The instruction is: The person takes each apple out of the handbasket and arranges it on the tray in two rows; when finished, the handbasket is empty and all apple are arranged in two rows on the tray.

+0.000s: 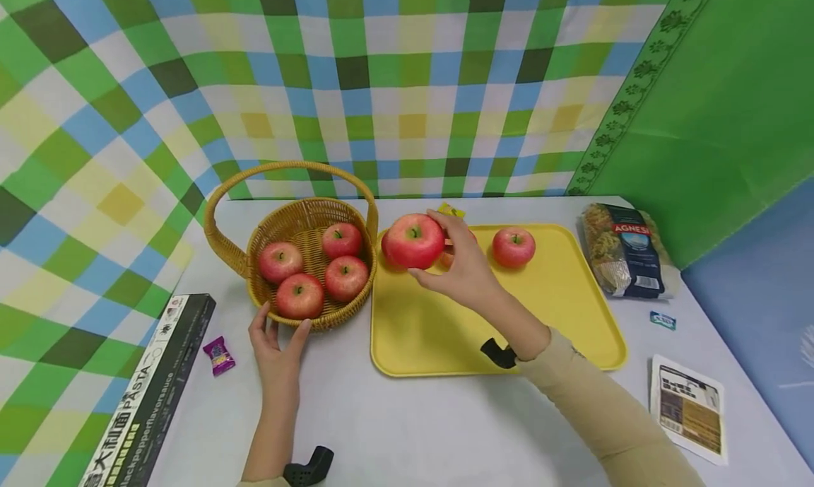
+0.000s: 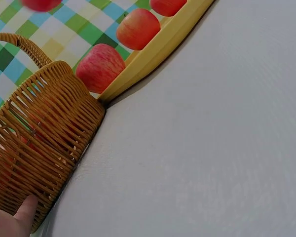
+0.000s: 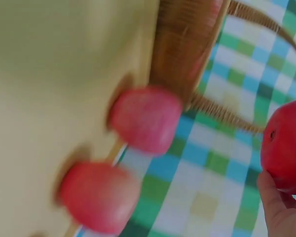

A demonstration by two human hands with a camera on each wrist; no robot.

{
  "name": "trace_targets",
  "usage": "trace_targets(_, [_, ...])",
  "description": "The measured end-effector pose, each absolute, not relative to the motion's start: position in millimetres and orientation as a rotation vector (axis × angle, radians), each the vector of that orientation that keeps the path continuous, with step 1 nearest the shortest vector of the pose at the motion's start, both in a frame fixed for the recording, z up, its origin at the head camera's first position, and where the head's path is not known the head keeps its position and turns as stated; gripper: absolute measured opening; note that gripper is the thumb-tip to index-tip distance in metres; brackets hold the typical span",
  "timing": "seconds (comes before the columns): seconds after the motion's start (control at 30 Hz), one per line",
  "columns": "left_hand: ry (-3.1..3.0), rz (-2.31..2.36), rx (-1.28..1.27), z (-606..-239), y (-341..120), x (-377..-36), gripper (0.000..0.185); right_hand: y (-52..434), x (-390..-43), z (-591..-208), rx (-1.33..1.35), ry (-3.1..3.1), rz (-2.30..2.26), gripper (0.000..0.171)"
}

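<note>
My right hand (image 1: 461, 268) grips a red apple (image 1: 415, 241) raised over the left end of the yellow tray (image 1: 432, 338). In the right wrist view this apple (image 3: 286, 148) sits between thumb and fingers. A tray apple (image 1: 513, 247) lies to the right of that hand; others on the tray are partly hidden behind the hand and held apple. On the left stands a wicker basket (image 1: 337, 319) with several apples (image 1: 299, 296) in it. My left hand (image 1: 278, 345) holds its near side, the thumb (image 2: 27, 210) lying against the woven wall.
The basket's tall handle (image 1: 299, 165) arches over it, close beside the tray. A purple candy (image 1: 219, 355) and a long pasta box (image 1: 152, 388) lie left. On the right are a pasta bag (image 1: 626, 250), a small green-blue packet (image 1: 663, 320) and a white-brown pack (image 1: 688, 408).
</note>
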State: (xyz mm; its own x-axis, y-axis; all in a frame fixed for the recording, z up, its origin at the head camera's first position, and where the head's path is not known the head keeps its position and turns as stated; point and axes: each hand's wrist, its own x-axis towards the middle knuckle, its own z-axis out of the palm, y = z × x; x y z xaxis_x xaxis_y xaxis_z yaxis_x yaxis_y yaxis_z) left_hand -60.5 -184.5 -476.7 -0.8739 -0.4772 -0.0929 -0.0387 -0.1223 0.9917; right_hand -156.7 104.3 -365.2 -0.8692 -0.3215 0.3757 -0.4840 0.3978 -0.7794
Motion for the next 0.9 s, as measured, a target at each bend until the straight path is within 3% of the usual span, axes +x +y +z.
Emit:
trace_targets(0.67, [-1.855, -2.093, 0.601, -474, -183, -58, 0.077, 291, -176, -402, -0.117, -2.623, 1.31, 0.087])
trace_targets(0.9, [-1.844, -2.085, 0.583, -473, -183, -58, 0.075, 330, -192, -426, -0.24, -2.729, 1.236, 0.091])
